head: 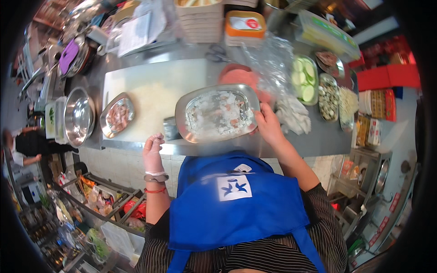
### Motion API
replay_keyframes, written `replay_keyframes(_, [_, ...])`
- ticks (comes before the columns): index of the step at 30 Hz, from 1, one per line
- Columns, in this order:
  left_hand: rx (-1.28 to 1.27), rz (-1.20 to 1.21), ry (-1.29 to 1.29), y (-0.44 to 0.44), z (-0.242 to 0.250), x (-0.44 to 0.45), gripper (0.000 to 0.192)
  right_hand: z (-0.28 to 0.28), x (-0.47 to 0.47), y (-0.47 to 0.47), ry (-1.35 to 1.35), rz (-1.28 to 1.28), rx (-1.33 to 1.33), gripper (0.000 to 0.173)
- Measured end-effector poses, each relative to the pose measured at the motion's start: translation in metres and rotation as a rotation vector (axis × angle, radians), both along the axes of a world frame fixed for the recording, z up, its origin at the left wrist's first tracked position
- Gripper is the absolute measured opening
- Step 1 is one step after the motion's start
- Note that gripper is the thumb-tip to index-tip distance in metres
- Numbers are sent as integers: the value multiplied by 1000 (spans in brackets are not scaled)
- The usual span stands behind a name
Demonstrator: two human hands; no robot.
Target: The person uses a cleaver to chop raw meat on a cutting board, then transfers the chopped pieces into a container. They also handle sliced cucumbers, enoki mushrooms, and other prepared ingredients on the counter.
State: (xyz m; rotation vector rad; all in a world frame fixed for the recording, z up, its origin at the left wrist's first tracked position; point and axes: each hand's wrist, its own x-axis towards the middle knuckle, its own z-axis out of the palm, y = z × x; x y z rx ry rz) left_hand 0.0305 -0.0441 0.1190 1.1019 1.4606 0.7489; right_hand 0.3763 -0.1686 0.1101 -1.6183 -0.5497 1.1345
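My right hand grips the right rim of an oval metal tray, thumb on top. The tray is raised over the front of the worktop, and white ice-like chunks with a few pinkish bits lie in it. My left hand, in a clear glove, is left of the tray and apart from it, fingers curled together with nothing visible in them. Close by is a dark, flat, blade-like piece, partly hidden by the tray. A smaller metal dish of raw meat strips sits on the white cutting board.
Steel bowls stand left of the board. Behind the tray are a round pink board, scissors and plastic film. To the right lie a white cloth and dishes of sliced zucchini and shellfish. Another person stands far left.
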Motion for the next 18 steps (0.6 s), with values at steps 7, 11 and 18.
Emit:
replay_keyframes(7, [24, -234, -159, -31, 3, 83, 17, 18, 57, -71, -41, -239, 100, 23])
replay_keyframes(11, [96, -411, -119, -12, 7, 109, 17, 26, 79, -110, 8, -314, 154, 26])
replay_keyframes(18, [67, -382, -80, -13, -4, 136, 32, 13, 154, -185, 288, -739, 114, 30])
